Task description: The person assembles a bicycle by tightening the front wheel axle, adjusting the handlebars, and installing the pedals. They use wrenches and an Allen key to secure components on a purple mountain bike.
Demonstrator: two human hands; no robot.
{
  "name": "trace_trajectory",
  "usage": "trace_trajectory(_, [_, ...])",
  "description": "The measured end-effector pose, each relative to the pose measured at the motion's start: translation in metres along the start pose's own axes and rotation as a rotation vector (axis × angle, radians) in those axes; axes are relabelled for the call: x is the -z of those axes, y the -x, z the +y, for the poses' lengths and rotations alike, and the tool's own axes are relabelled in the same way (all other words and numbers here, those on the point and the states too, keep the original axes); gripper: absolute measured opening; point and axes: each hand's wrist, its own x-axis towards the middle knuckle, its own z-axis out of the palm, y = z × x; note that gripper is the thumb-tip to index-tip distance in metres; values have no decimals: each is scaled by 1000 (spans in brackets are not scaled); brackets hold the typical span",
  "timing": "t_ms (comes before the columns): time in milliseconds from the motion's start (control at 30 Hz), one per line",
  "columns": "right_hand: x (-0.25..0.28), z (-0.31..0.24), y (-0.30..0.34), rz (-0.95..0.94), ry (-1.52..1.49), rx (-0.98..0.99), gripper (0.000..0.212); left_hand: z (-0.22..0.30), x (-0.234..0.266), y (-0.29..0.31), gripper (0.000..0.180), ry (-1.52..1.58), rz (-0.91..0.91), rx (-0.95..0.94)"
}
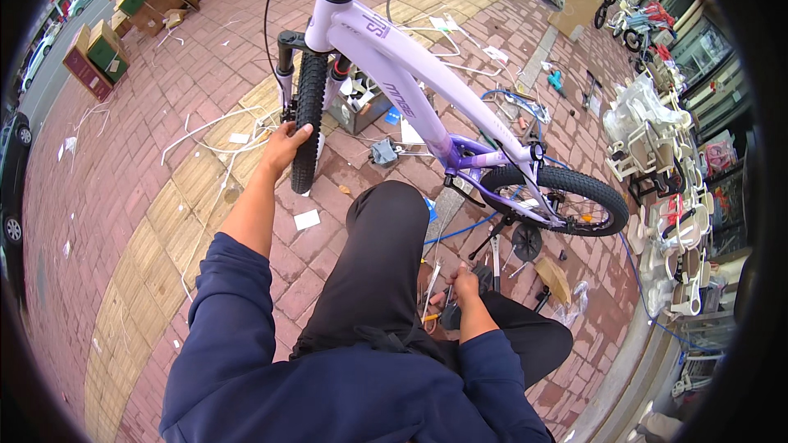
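Observation:
A light purple bicycle (419, 107) stands in front of me, its front wheel toward my left and its rear wheel (603, 201) toward my right. My left hand (284, 146) grips the knobby tyre of the front wheel (310, 94) near the fork leg, thumb on the tread; its other fingers are partly hidden. Low beside my bent knee, my right hand (465, 283) is closed, fingers curled downward over several tools on the bricks. Whatever it holds is too small and covered to make out. A wrench (496, 262) lies just right of that hand.
Behind the front wheel sits an open box of parts (361, 115). White straps (222, 143), paper scraps and a blue hose (464, 230) lie over the brick pavement. Cardboard boxes (107, 53) stand at far left. White child seats (689, 238) line the shopfront at right.

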Motion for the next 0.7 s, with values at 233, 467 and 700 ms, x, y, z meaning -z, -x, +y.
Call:
trace_trajectory(233, [-14, 27, 5, 42, 37, 20, 58, -23, -3, -30, 88, 208, -116, -52])
trace_trajectory(467, [-35, 43, -11, -16, 234, 44, 57, -38, -2, -36, 65, 208, -159, -122])
trace_trajectory(700, [-28, 44, -26, -64, 66, -5, 56, -6, -12, -13, 59, 63, 91, 5])
